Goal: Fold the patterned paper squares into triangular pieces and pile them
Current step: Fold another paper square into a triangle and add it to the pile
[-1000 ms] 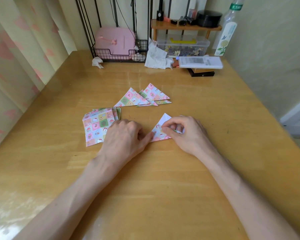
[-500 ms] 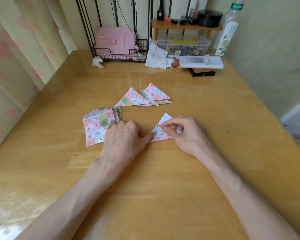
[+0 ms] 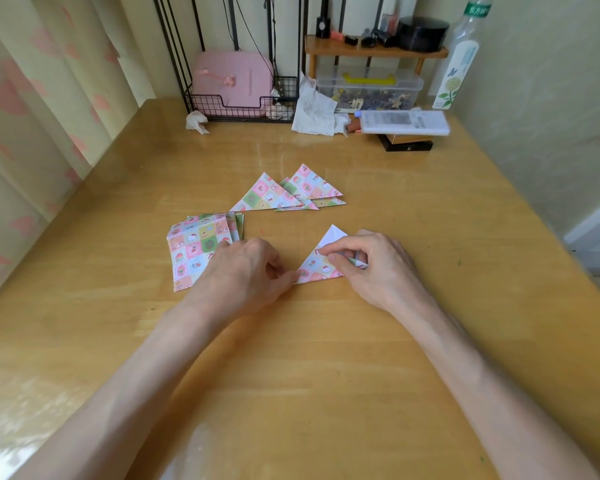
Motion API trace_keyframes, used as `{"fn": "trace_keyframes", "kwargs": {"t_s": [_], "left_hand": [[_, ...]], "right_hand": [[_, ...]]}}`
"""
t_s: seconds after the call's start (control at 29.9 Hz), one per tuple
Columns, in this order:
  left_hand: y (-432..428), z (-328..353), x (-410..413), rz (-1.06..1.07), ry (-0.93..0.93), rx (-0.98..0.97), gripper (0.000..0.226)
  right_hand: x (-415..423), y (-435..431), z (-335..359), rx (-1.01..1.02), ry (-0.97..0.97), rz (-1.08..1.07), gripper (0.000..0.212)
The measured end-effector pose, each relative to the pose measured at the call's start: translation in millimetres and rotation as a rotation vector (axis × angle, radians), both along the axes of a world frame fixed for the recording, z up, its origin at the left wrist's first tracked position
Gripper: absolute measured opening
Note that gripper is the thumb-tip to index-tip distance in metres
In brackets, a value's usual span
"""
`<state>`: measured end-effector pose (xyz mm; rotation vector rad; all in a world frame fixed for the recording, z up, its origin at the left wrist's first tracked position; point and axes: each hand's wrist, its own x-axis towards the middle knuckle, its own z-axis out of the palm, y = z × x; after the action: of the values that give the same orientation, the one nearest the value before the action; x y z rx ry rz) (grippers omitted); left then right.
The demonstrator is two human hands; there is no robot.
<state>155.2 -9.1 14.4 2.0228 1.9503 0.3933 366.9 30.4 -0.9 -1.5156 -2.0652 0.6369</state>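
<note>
Neither hand has shifted: the left hand (image 3: 243,271) pinches the left corner of the half-folded paper triangle (image 3: 317,270), and the curled fingers (image 3: 340,252) of the right hand (image 3: 378,268) pinch its flap.

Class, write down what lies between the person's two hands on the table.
In the head view, a part-folded patterned paper triangle lies between the left hand and the right hand. The left hand touches its corner and the right hand pinches it.
</note>
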Motion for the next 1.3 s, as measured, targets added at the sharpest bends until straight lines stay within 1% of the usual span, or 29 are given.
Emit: {"fn": "trace_keyframes", "kwargs": {"t_s": [0.2, 0.43, 0.87, 1.0, 1.14, 1.24, 1.3], "left_hand": [[0, 1, 0, 0.000, 0.021, -0.001, 0.030], [-3, 3, 7, 0.033, 0.121, 0.058, 0.029], [-3, -2, 8, 0.052, 0.217, 0.059, 0.038], [-4, 1, 10, 0.055, 0.205, 0.046, 0.037], [-6, 3, 9, 0.039, 0.182, 0.065, 0.032], [-7, 3, 7, -0.008, 0.174, 0.088, 0.025], [-4, -1, 2, -0.060, 0.121, 0.089, 0.021]], "right_hand": [[1, 0, 0, -0.014, 0.020, 0.009, 0.021], [0, -1, 0, -0.011, 0.026, 0.004, 0.022], [-3, -2, -4, 0.021, 0.031, -0.029, 0.025], [-3, -3, -3, 0.039, 0.040, -0.020, 0.026], [-4, -3, -6, 0.061, 0.018, -0.020, 0.028], [-5, -2, -7, 0.069, 0.000, -0.023, 0.027], [-5, -2, -7, 0.071, -0.014, -0.024, 0.027]]}}
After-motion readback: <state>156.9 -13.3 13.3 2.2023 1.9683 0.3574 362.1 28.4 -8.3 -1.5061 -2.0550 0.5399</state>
